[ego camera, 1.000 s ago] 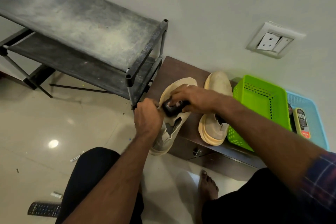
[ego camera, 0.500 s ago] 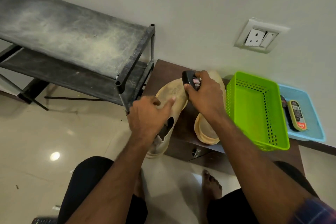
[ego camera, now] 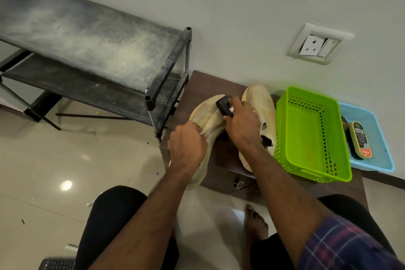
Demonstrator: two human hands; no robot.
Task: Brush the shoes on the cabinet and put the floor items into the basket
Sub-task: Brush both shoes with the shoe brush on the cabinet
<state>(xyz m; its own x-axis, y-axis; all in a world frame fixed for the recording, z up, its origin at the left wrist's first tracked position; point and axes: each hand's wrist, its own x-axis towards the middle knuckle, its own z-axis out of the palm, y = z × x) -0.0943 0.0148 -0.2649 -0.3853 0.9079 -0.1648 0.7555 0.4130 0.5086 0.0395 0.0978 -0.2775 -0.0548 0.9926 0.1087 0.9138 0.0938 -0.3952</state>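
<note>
Gripping the near shoe (ego camera: 210,116) at its side, left hand (ego camera: 186,144) steadies it on the brown cabinet (ego camera: 203,85); right hand (ego camera: 241,127) clenched around black brush (ego camera: 224,106), pressed on its toe. Second shoe (ego camera: 260,101) just beside, green basket (ego camera: 311,138) beyond. Remote (ego camera: 57,264) on floor.

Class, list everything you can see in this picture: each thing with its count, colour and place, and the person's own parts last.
shoes: two, cream, on the cabinet
cabinet: one, dark brown, against the wall
brush: one, black, on the left shoe
green basket: one, on the cabinet, empty
blue tray: one, right of the basket
polish tin: one, in the tray
rack: one, black, dusty, left
socket: one, white, wall
remote: one, black, floor
left hand: holds the shoe
right hand: grips the brush
foot: one, bare, floor
</note>
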